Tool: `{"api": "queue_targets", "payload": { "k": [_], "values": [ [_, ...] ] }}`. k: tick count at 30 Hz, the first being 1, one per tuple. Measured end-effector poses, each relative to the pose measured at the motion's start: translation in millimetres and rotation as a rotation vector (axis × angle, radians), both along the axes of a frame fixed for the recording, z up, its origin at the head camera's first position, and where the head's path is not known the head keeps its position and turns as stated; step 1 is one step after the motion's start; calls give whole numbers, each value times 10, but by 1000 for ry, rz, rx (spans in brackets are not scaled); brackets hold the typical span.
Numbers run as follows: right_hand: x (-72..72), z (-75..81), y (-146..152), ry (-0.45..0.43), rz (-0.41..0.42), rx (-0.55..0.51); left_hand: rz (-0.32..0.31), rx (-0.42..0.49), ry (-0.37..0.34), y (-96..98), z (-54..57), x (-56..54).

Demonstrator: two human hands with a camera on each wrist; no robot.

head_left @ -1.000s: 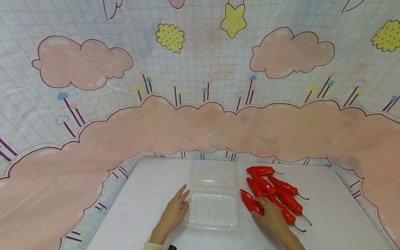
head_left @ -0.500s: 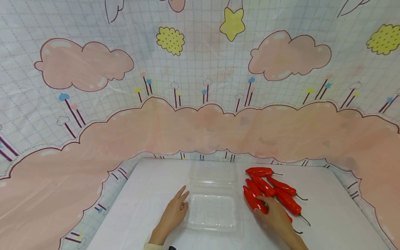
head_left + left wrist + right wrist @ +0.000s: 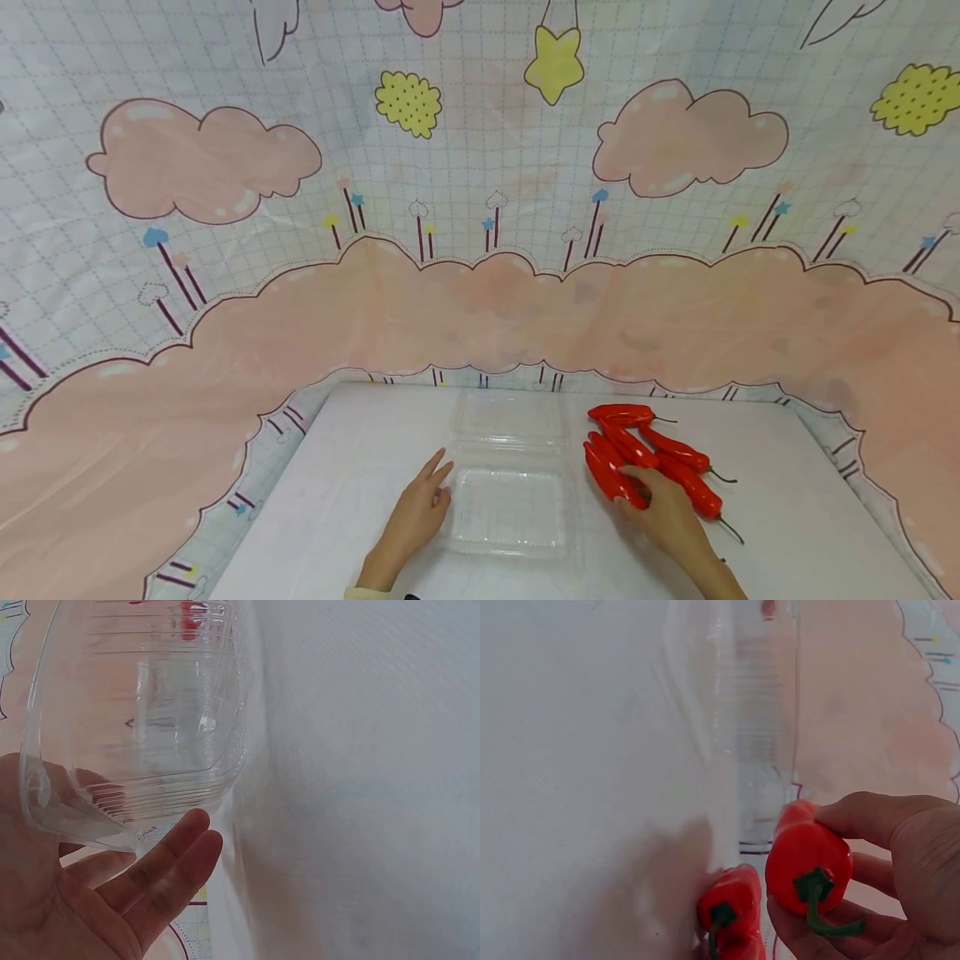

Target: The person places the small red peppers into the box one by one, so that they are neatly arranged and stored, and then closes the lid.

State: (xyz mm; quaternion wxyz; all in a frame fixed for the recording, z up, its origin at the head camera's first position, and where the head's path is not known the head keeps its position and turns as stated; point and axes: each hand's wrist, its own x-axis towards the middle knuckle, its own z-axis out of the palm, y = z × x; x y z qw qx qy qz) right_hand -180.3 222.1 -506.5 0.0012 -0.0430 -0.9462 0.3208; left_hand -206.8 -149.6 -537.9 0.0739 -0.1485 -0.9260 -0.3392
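In the head view my right hand (image 3: 663,512) grips a glossy red chili pepper (image 3: 611,475) between thumb and fingers. From the right wrist, the green stem of this held pepper (image 3: 810,862) faces the camera, and another red pepper (image 3: 731,907) lies just beside it. My left hand (image 3: 412,512) is at the left edge of a clear plastic clamshell box (image 3: 510,550), whose lid is folded back. In the left wrist view, the left hand (image 3: 112,892) pinches the box's corner; one finger shows through the plastic and two others stretch out along the outside.
Several more red peppers (image 3: 678,450) with green stems lie in a loose group at the right of the white table (image 3: 360,442); the right hand partly hides them. Behind the table hangs a cartoon-printed cloth (image 3: 480,308) with pink clouds.
My right hand has shifted slightly to the right with the gripped pepper, covering more of a pepper behind it. The left hand and the box stay put; the head view has tilted slightly.
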Motion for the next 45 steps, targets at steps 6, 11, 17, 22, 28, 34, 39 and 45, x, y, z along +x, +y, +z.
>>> {"api": "queue_targets", "payload": {
  "k": [6, 11, 17, 22, 28, 34, 39, 45],
  "values": [
    [13, 22, 15, 29, 9, 14, 4, -3, 3, 9, 2, 11],
    [14, 36, 12, 53, 12, 0, 12, -6, 4, 17, 8, 5],
    [-4, 87, -46, 79, 7, -24, 24, -9, 4, 12, 4, 0],
    [-22, 130, -124, 86, -4, -54, 30, -13, -1, 8, 0, -5],
    [-39, 147, -183, 93, 6, -56, 29, -12, -9, 19, -5, -10],
    [-52, 183, -266, 57, 0, -96, 25, -10, -1, 31, 2, -5],
    [-65, 181, -346, 62, 3, -124, 22, -11, -3, 31, -6, -12],
    [-78, 174, -462, 59, 22, -181, 26, -12, -9, 27, -18, -20]
  ]
}}
